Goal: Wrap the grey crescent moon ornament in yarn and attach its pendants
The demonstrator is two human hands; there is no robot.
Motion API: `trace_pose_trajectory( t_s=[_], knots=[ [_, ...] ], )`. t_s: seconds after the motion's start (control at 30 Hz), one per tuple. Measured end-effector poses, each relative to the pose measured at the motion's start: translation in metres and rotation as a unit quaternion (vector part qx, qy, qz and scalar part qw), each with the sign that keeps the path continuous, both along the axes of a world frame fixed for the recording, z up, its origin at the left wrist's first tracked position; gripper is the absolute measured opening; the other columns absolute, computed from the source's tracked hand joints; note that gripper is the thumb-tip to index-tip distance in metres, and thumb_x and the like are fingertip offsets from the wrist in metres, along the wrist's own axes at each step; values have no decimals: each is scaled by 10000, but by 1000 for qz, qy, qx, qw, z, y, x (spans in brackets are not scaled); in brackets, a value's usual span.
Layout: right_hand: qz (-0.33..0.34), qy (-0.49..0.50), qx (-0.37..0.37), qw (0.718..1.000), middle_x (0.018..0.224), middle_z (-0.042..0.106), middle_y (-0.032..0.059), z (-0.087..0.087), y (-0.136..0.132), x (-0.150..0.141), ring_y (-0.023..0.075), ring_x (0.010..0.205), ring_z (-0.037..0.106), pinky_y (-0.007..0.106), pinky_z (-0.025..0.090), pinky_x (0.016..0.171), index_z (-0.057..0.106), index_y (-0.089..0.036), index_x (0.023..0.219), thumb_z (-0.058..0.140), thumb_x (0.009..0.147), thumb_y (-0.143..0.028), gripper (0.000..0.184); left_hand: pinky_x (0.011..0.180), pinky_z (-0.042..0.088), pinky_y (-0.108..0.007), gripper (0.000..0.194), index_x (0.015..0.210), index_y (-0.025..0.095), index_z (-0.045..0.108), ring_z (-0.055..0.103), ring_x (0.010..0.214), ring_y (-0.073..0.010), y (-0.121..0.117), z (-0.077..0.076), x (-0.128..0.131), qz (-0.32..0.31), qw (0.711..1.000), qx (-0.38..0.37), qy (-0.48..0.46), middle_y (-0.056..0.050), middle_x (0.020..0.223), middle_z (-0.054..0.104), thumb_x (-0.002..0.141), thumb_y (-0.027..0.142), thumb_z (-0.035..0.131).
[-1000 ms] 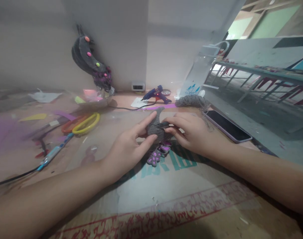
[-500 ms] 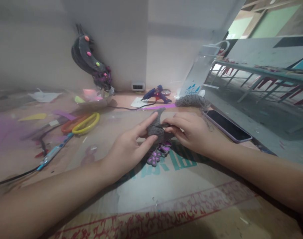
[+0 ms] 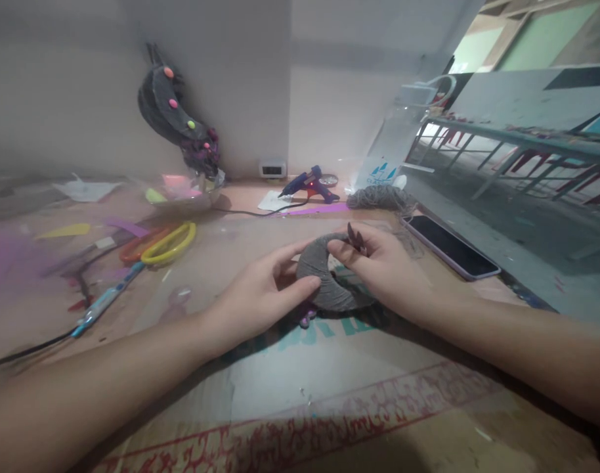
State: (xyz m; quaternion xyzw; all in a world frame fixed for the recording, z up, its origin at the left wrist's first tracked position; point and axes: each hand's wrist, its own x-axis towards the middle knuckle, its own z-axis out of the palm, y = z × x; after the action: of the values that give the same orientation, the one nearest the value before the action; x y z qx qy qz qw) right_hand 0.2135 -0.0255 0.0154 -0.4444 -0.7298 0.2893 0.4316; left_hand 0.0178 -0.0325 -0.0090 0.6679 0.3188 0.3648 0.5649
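Between my two hands is a grey crescent [image 3: 324, 279] wound with yarn, its broad curved face turned up toward me. My left hand [image 3: 275, 282] grips its left side, thumb on the front and fingers behind. At its upper right, my right hand [image 3: 373, 256] closes on the crescent's tip, with dark pointed bits standing up by the fingers. A grey and purple flower-like piece [image 3: 307, 318] shows below the crescent, mostly covered by it. Behind my right hand lies a loose bundle of grey yarn [image 3: 379, 197].
A blue glue gun [image 3: 310, 184] stands at the back beside a small digital clock [image 3: 272, 169]. The phone [image 3: 450, 246] lies right. Yellow-handled scissors [image 3: 169, 244] and a blue corded tool [image 3: 106, 302] are left. A decorated dark crescent [image 3: 169, 108] stands behind a clear bowl [image 3: 186, 200].
The crescent has been turned, so its broad curved face now shows. The flower-like piece is now mostly covered. My right hand has shifted its hold to the tip.
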Motion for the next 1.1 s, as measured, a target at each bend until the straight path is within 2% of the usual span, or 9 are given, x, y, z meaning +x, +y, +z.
trace_pose_trajectory(
  t_s=[0.13, 0.27, 0.37, 0.47, 0.57, 0.67, 0.77, 0.87, 1.1],
  knots=[
    [30, -3, -30, 999, 655, 609, -17, -5, -6, -3, 124, 566, 579, 237, 441, 508, 614, -194, 840, 582, 891, -422, 236, 518, 464, -216, 279, 963, 164, 656, 575, 610, -123, -2, 7, -2, 40, 994, 29, 99, -5, 744, 625, 891, 426, 594],
    [39, -12, -27, 999, 657, 613, -23, -7, -5, -2, 116, 557, 577, 229, 434, 505, 614, -199, 845, 591, 888, -377, 184, 549, 441, -223, 353, 733, 167, 582, 519, 608, -121, -1, 10, -4, 70, 985, 90, 129, 14, 646, 538, 951, 418, 462],
    [29, -14, -5, 999, 676, 614, -15, -8, -4, -2, 120, 600, 577, 234, 442, 538, 613, -196, 826, 586, 894, -371, 189, 604, 457, -233, 400, 694, 170, 560, 538, 665, -133, 1, 8, -4, 95, 986, 97, 101, -2, 686, 565, 973, 394, 381],
    [17, -4, 3, 1000, 687, 596, -12, -10, -2, -2, 123, 633, 565, 239, 444, 560, 605, -190, 816, 575, 906, -418, 247, 535, 434, -223, 375, 687, 175, 543, 538, 599, -125, 1, 8, -3, 67, 990, 71, 101, 8, 638, 545, 952, 419, 437],
    [11, -4, 16, 1000, 709, 585, -8, -13, 1, -1, 126, 651, 554, 245, 450, 578, 601, -184, 831, 555, 914, -484, 315, 491, 423, -219, 257, 829, 172, 601, 550, 546, -119, -1, 9, -2, 28, 992, 36, 117, 17, 641, 573, 926, 392, 514],
    [29, -39, 74, 996, 814, 638, 26, -15, 7, 5, 149, 718, 589, 273, 481, 637, 609, -178, 923, 511, 935, -513, 349, 528, 442, -223, 224, 941, 164, 613, 550, 578, -115, -1, 9, -3, 60, 991, 49, 105, 10, 713, 601, 935, 364, 513],
    [42, -118, 189, 974, 1003, 682, 88, -18, 17, 14, 196, 866, 624, 336, 497, 767, 606, -165, 1086, 453, 972, -476, 365, 618, 453, -231, 243, 951, 158, 609, 555, 710, -130, 2, 6, -5, 104, 985, 103, 91, -9, 816, 610, 948, 376, 501],
    [26, -187, 257, 948, 1106, 685, 116, -19, 23, 19, 224, 969, 629, 364, 485, 835, 591, -155, 1179, 430, 996, -373, 327, 664, 452, -246, 256, 944, 162, 596, 559, 769, -144, 5, 3, -6, 105, 983, 113, 97, -9, 835, 602, 957, 395, 492],
    [26, -273, 344, 898, 905, 698, 102, -15, 17, 15, 213, 829, 629, 320, 480, 746, 635, -114, 1106, 468, 985, -311, 285, 678, 453, -254, 250, 965, 163, 613, 580, 773, -146, 2, 4, -5, 94, 982, 122, 111, -9, 851, 633, 956, 386, 500]
  ],
)
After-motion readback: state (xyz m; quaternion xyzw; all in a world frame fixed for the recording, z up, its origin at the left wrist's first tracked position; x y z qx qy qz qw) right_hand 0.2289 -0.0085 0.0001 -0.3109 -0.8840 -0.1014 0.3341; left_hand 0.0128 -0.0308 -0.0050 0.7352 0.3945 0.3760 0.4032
